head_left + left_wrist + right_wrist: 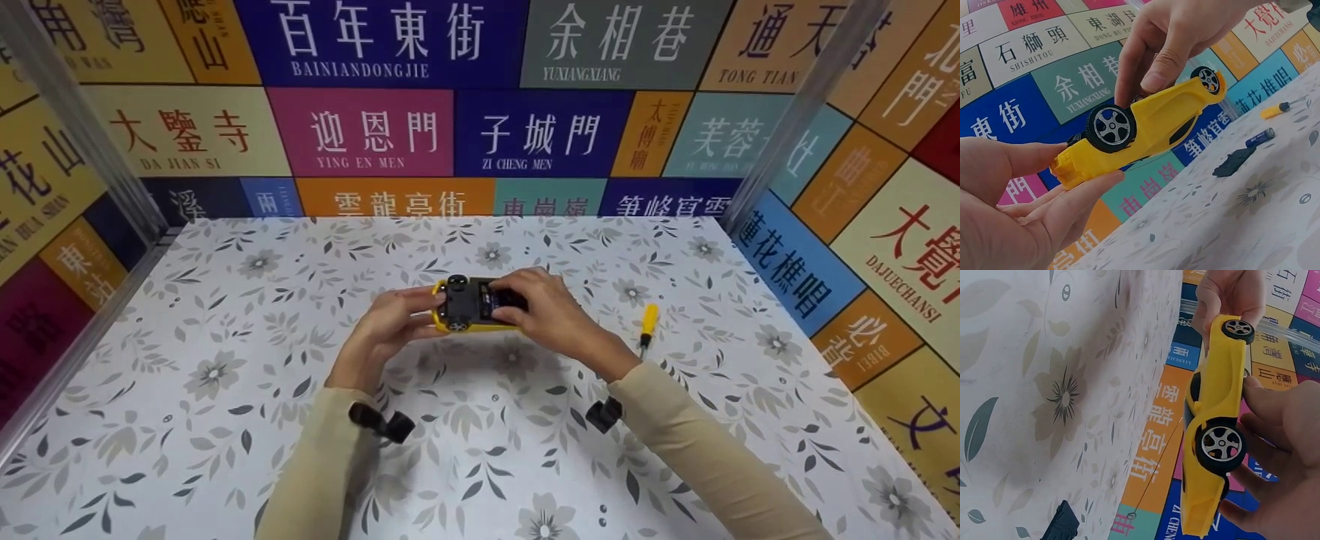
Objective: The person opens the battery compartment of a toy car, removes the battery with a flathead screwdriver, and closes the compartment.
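Yellow plastic toy car (471, 304) is held upside down above the bench (225, 315), approx. centre, wheels up, betw. both hands. The left hand (390, 322) is curled round one end of the car: in the left wrist view the thumb lies on top & the fingers (1081, 194) underneath the yellow body (1145, 126). The right hand (544, 307) is closed on the other end, thumb & fingertips pinching the car's side near a wheel (1112, 126); its fingers cover part of the black underside in the head view. A yellow-handled screwdriver (647, 324) is seen lying on the bench just right of the right hand, not touched. In the left wrist view a small blue battery (1260, 136) & a flat black piece (1234, 162) are seen on the bench, near each other, apart from the car. The floral bench cover is backed by walls w/ coloured sign panels (390, 131).
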A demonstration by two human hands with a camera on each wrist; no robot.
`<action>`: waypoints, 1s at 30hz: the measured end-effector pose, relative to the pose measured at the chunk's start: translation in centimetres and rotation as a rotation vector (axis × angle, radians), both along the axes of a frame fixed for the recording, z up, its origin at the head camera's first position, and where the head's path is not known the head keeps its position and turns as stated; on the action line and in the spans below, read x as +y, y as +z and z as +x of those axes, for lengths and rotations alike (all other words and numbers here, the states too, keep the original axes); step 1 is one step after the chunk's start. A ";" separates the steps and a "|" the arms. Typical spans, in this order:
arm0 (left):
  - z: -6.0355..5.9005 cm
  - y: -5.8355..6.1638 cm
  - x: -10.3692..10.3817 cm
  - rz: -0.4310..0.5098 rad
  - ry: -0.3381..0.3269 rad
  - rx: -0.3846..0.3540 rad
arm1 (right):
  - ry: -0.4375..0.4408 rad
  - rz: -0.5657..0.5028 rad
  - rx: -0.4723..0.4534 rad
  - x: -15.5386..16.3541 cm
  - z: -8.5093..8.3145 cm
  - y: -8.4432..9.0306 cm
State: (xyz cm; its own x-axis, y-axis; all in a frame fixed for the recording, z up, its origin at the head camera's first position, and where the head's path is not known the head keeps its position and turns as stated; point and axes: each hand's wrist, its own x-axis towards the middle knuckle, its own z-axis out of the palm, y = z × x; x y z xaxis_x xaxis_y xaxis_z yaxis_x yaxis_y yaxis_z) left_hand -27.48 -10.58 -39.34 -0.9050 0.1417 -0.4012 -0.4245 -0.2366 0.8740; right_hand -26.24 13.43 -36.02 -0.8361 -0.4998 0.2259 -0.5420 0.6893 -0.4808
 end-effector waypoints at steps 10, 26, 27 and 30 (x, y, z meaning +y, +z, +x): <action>0.2 0.2 0.1 -0.032 0.005 0.049 | 0.008 -0.002 0.096 0.1 0.6 0.0; 0.0 0.1 -0.1 -0.011 -0.007 0.031 | 0.050 -0.069 -0.006 1.0 0.5 -0.3; -0.1 0.0 -0.1 -0.006 -0.005 0.027 | 0.052 -0.062 0.000 1.0 0.6 -0.4; -0.1 0.0 -0.4 0.008 0.004 0.021 | 0.054 -0.032 0.040 0.9 0.9 -0.8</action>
